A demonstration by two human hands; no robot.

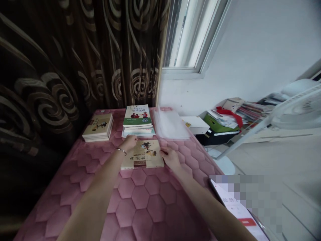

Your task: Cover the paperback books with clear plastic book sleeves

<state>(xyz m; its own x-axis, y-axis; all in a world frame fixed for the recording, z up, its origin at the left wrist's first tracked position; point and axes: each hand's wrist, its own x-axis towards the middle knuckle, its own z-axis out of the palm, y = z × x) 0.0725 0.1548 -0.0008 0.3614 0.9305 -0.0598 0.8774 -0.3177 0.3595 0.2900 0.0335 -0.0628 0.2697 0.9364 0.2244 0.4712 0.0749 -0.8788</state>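
Observation:
A beige book (147, 159) with dark Chinese characters and small painted figures on its cover lies flat on the pink quilted cover (140, 201). My left hand (129, 142), a bracelet at its wrist, is closed at the book's far left corner; some of its fingertips are hidden. At the right edge, my right hand (171, 158) grips the same book, thumb towards the top. Just behind it is a pile of books (137, 117), topped by a green and white one. Similar beige books form a stack (98, 127) to the left.
Clear plastic sleeves (170, 124) lie right of the pile. A phone (235, 204) with a lit screen is at lower right. Beyond the edge stand a white box (198, 125), a bin of papers (220, 122) and a white fan (255, 129). A dark patterned curtain (100, 50) hangs at left.

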